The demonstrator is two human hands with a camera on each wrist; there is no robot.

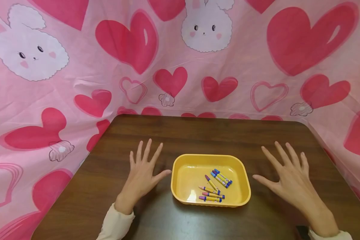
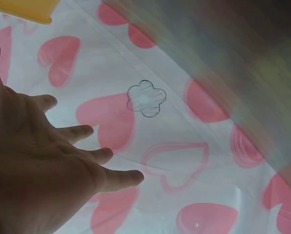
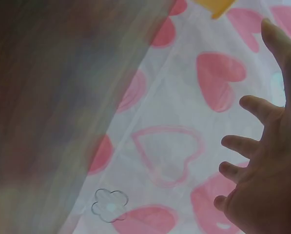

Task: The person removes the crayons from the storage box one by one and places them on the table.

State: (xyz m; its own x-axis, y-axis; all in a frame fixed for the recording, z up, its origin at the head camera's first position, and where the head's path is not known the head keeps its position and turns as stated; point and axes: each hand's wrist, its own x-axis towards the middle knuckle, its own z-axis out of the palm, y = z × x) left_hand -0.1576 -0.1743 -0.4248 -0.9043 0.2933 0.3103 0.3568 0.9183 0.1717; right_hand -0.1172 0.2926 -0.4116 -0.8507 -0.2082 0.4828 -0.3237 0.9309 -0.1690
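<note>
A yellow plastic tray (image 1: pixel 180 166) sits on the dark wooden table (image 1: pixel 198 133), between my two hands. Several crayons (image 1: pixel 216 185) with blue and purple wrappers lie loose in its right half. My left hand (image 1: pixel 144 171) is spread flat just left of the tray, fingers straight and holding nothing. My right hand (image 1: pixel 288 175) is spread the same way to the tray's right, a little apart from it. In the left wrist view my left hand (image 2: pixel 52 165) shows with spread fingers, a corner of the tray (image 2: pixel 23 9) at top left. The right wrist view shows my right hand (image 3: pixel 262 165) open, the tray's corner (image 3: pixel 216 7) at the top.
A pink cloth (image 1: pixel 180 66) printed with red hearts and white bunnies hangs behind the table and drapes down both sides. The table's rounded far corners meet the cloth. A small dark object (image 1: pixel 301 231) lies near my right wrist at the front edge.
</note>
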